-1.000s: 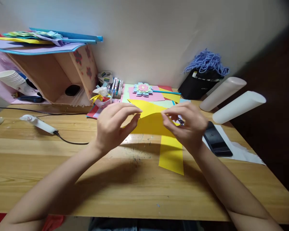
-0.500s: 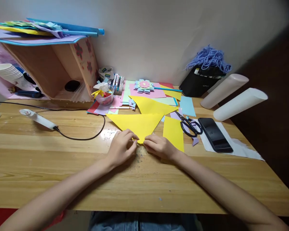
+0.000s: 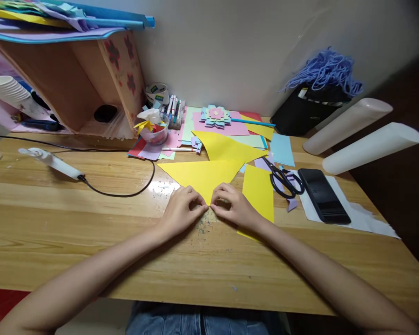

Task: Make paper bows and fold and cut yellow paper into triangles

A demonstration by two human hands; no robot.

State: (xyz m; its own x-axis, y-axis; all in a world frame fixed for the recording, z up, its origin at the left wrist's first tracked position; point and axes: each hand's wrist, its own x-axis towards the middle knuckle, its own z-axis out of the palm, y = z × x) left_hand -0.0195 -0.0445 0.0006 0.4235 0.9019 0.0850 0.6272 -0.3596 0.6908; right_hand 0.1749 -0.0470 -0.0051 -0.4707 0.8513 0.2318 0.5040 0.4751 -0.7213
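Observation:
A triangular sheet of yellow paper (image 3: pixel 202 174) lies on the wooden table, its long edge away from me and its point toward me. My left hand (image 3: pixel 183 209) pinches the near point from the left, thumb and fingertips together. From the other side my right hand (image 3: pixel 233 207) pinches the same point, its fingers curled and its fingertips almost touching the left ones. The very tip of the paper is hidden between the fingers. Beside my right hand, partly under its wrist, is a yellow paper strip (image 3: pixel 258 195). Another yellow piece (image 3: pixel 226 148) lies just behind the triangle.
Black-handled scissors (image 3: pixel 286 181) and a phone (image 3: pixel 324 195) lie to the right. A layered paper flower (image 3: pixel 215 116) rests on coloured sheets at the back. A tub of scraps (image 3: pixel 155 132) stands back left; a white corded tool (image 3: pixel 56 163) lies at left.
Both hands have drawn together at the paper's near point, and the right fingers have curled into a pinch. The camera view has shifted slightly.

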